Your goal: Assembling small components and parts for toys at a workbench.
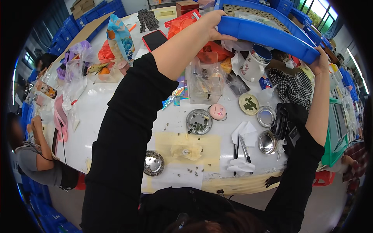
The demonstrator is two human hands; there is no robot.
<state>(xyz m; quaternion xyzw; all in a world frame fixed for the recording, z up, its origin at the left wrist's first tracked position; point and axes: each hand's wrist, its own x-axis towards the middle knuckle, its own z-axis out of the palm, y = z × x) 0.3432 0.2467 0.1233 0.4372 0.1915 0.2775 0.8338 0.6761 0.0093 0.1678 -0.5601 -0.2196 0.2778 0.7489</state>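
Note:
A blue plastic tray (268,33) is held up at the far right of the table, tilted, with brown gridded pieces (252,13) and clear film inside. My left hand (216,26) grips its near left corner, thumb below the wall. At the near right corner my right hand (320,62) is closed on the rim. Below it stands a white mug (252,66) with a dark blue rim. Nearer me, a metal dish (190,130) holds small dark pieces, beside a pink round lid (217,112). Tweezers (245,150) lie on white tissue.
A pale dish (241,108) holds green pieces; two metal dishes (266,116) sit beside it. Another metal dish (145,169) has small dark bits. A clear plastic box (202,91), a phone (154,40) and bags crowd the far side. People (37,159) sit at both sides.

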